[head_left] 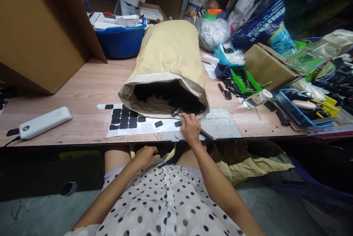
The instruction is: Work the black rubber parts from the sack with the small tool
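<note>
My right hand point(190, 127) rests at the table's front edge and is closed round a slim tool point(205, 135) with a metal tip and a dark handle. The tip lies at the mouth of a big tan paper sack point(168, 53) that lies on its side, full of dark parts. My left hand point(146, 156) is below the table edge in my lap, fingers curled on something I cannot make out. A white sheet point(143, 127) with several black rounded pads lies in front of the sack.
A white power bank point(44, 122) lies at the left with a large cardboard box point(41, 30) behind it. A blue tub point(121, 41) stands at the back. Green tray point(244, 81), a clear bottle point(255, 99) and cluttered bins fill the right. Other people are behind the table.
</note>
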A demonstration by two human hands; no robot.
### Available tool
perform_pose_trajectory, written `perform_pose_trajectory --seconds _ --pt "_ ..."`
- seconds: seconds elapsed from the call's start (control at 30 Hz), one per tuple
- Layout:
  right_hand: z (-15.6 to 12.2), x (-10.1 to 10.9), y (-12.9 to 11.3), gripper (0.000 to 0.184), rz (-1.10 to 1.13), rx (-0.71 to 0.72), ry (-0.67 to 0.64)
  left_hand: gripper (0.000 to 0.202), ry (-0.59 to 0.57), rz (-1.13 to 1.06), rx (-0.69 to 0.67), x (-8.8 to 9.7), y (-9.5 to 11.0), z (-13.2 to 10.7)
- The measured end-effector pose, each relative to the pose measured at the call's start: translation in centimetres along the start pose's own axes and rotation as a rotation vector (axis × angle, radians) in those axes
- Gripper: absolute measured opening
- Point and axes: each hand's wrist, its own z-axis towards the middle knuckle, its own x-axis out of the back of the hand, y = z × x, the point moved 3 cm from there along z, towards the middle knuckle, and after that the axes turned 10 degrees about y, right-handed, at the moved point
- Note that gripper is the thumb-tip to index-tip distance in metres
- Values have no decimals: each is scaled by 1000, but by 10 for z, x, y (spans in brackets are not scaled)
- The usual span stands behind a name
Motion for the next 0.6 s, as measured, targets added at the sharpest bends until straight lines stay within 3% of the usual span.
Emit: perform_pose_trajectory --seconds 0.07,0.1,0.23,0.3,0.37,0.43,0.6 --pt "0 0 -1 27 -3 0 2 29 26 -171 -71 24 19 7" --pt "0 1 -1 27 -6 2 2 32 99 -220 -78 39 26 14" --pt "0 1 -1 27 -7 9 4 26 665 -90 62 105 39 58" --pt "0 0 -1 27 1 8 0 22 802 11 196 125 37 81" --pt "0 -1 -1 27 6 9 -4 29 835 67 270 134 33 101" --pt "0 -2 -1 27 3 10 -3 39 846 86 257 137 29 115" --pt "-1 -3 -1 28 11 6 -5 47 854 102 225 133 19 118"
